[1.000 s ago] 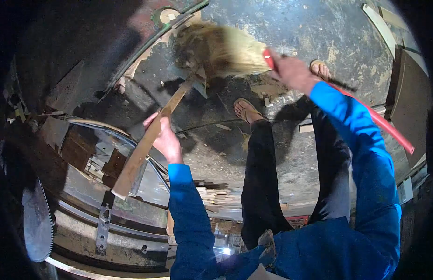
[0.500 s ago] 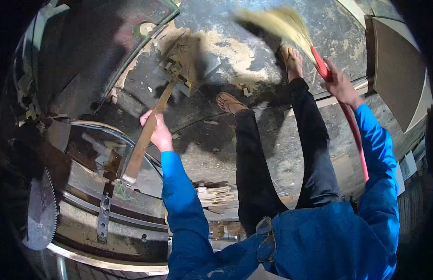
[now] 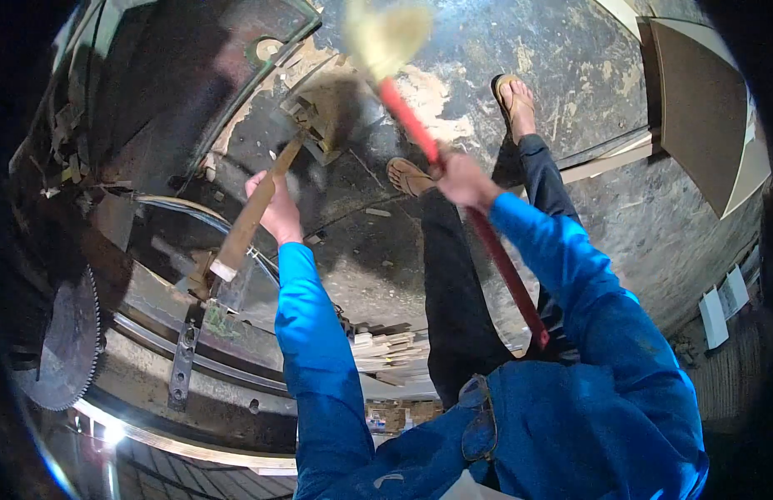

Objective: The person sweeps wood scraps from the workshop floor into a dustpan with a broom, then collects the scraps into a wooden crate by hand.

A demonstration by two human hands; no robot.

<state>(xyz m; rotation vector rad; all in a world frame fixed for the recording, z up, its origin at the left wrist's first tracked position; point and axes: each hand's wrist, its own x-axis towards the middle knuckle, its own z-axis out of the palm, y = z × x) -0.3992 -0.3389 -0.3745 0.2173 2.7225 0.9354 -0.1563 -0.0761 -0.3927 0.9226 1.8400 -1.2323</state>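
Note:
In the head view, my right hand (image 3: 466,179) is wrapped round the red handle (image 3: 507,279) of a broom. The pale bristles of the broom (image 3: 389,42) are blurred, above the floor ahead of my feet. My left hand (image 3: 276,208) grips a long flat wooden handle (image 3: 251,218), which slants away from me. Its far end meets a dark, pan-like piece with wood scraps (image 3: 313,123) around it; whether this is a dustpan is hard to make out.
Pale sawdust (image 3: 432,100) lies on the dark floor near my sandalled feet (image 3: 513,104). At left a toothed circular saw blade (image 3: 70,342) stands beside a machine bed (image 3: 228,392). Wood strips (image 3: 391,350) are stacked near my legs. A brown board (image 3: 695,117) leans at right.
My right hand has swung the broom left across my body, its bristles sweeping from the right foot toward the sawdust. My left hand has shifted only slightly. My feet stay in place.

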